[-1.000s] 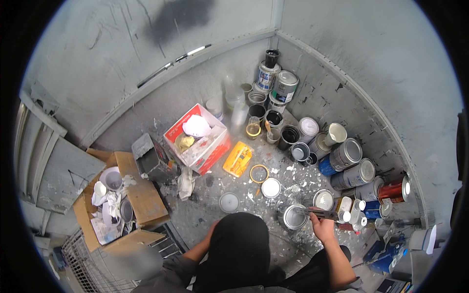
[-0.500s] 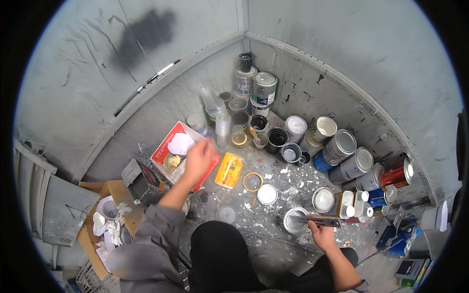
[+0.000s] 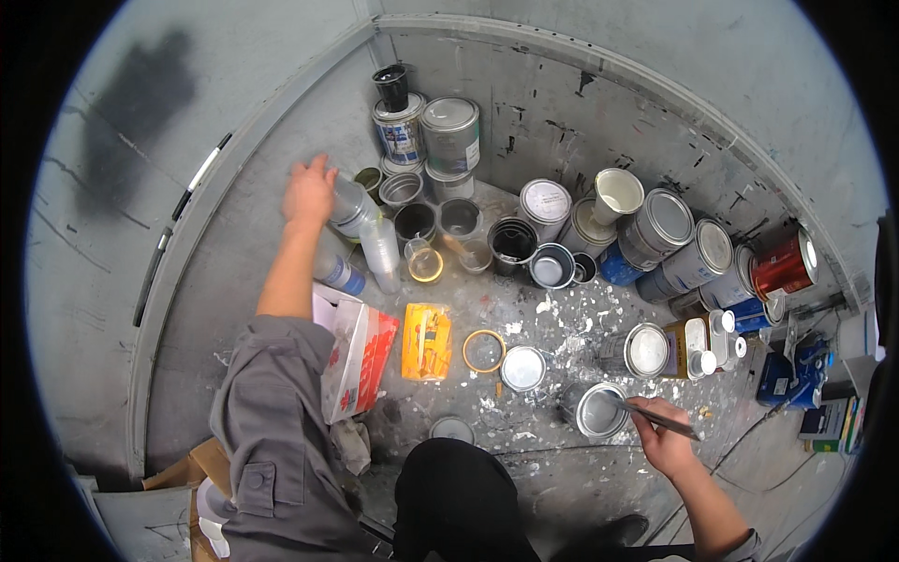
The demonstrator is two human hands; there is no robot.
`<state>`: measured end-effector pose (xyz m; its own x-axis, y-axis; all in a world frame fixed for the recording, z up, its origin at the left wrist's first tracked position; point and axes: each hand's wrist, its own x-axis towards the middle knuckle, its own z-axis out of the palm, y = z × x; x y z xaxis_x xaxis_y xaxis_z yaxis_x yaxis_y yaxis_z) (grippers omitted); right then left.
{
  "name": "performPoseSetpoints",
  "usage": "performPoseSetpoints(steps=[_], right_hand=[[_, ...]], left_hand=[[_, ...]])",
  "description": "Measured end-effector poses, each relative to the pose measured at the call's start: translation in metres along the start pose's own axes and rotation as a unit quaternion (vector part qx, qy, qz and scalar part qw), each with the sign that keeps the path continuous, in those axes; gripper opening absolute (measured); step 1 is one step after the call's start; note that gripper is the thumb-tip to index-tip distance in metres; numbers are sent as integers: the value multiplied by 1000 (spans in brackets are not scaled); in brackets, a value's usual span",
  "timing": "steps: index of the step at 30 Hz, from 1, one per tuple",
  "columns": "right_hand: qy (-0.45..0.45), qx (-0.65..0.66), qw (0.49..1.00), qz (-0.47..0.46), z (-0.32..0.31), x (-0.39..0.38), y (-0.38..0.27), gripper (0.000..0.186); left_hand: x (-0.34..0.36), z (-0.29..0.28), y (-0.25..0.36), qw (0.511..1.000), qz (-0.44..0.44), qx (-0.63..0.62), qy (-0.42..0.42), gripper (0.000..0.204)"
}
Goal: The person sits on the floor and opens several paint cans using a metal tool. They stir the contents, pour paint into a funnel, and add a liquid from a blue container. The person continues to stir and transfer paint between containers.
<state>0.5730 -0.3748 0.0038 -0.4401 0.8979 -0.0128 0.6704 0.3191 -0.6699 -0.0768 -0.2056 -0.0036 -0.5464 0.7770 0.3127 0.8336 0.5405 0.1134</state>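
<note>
Grey strip (image 3: 679, 427) (in right fingers (image 3: 663, 406)), red-printed box (image 3: 361, 351)

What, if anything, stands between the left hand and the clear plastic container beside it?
Nothing visible. The left hand, blurred, is right beside the clear plastic container; contact can't be told. The stack of clear cups stands on the container's right, outside that short path.

A yellow package (image 3: 427, 342) lies beside a red-and-white box (image 3: 365, 361). A red can (image 3: 783, 265) stands near the dark-streaked gray wall (image 3: 655, 131).
</note>
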Motion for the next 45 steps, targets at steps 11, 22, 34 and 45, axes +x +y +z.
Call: performPoseSetpoints(steps=[11, 22, 34, 45], right_hand=[[-31, 12, 998, 57, 14, -1, 25, 16], [-4, -29, 998, -58, 16, -1, 20, 13], [-48, -36, 998, -19, 21, -21, 47, 15], [44, 143, 989, -6, 9, -6, 45, 21]], left_hand=[[-12, -64, -12, 984, 53, -82, 150, 42], [-117, -97, -25, 847, -104, -462, 243, 44], [-429, -33, 56, 332, -203, -758, -524, 45], [-528, -39, 112, 67, 88, -495, -862, 71]])
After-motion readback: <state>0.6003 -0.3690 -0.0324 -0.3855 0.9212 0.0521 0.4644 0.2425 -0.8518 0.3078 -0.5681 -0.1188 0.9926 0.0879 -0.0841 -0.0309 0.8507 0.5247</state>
